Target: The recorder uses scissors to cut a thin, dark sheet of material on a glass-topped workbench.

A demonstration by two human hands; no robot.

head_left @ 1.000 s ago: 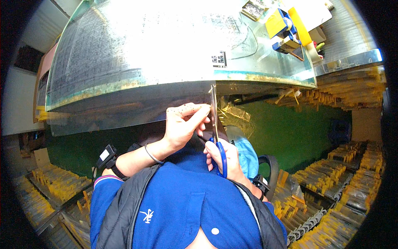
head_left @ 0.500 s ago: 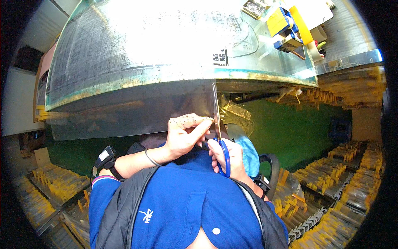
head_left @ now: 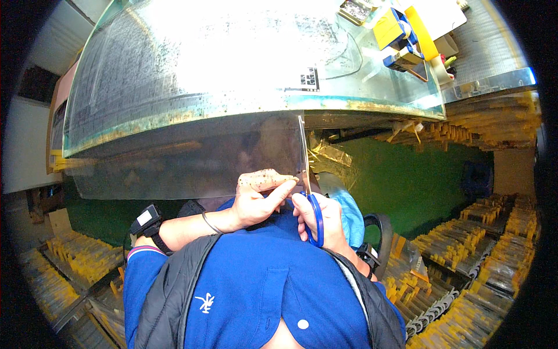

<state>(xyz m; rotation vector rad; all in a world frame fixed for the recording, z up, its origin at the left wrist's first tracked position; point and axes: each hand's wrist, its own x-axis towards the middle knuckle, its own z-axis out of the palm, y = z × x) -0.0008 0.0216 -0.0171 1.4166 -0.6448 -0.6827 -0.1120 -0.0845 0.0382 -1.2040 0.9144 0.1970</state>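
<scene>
As the left hand (head_left: 254, 199) drops, fingers drawing pinched clear film (head_left: 215, 148) further past the bench's (head_left: 375, 104) near edge, the right hand's (head_left: 332, 220) fingers clamp blue-handled scissors (head_left: 319, 216) alongside!

A white written character (head_left: 204, 301) marks the blue shirt (head_left: 241, 267).

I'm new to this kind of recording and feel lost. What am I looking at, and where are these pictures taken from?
These are a person's own bare hands, seen from a fisheye camera worn on the head, which makes straight edges look bent. The left hand pinches a see-through sheet near its right edge; the right hand holds blue-handled scissors, blades at that edge. The sheet hangs past the near side of a glass-topped table; a blue-and-yellow object sits at its far right.
</scene>
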